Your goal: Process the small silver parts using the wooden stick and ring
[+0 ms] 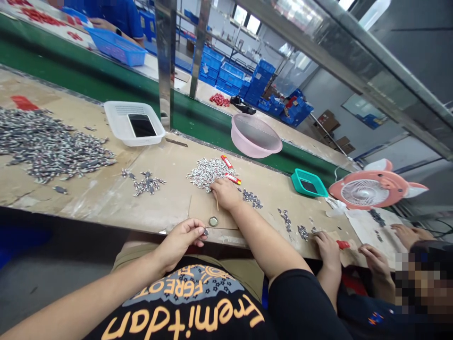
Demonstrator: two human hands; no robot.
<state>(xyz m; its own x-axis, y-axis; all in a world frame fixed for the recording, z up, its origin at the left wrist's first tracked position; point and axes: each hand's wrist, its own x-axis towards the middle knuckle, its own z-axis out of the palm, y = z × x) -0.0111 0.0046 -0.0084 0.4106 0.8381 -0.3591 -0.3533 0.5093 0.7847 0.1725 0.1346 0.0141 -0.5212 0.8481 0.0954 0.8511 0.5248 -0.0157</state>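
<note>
My left hand hovers at the near edge of the cardboard-covered bench, fingers pinched on a small grey metal part. A little round bottle cap lies just beyond it. My right hand rests on the bench at the near side of a small heap of silver parts, closed round a thin wooden stick. Two red lighters lie by that heap.
A big pile of grey parts covers the left of the bench, with a smaller cluster between. A white tray holding a phone, a pink basin, a teal tray and a pink fan stand behind. Co-workers' hands work at the right.
</note>
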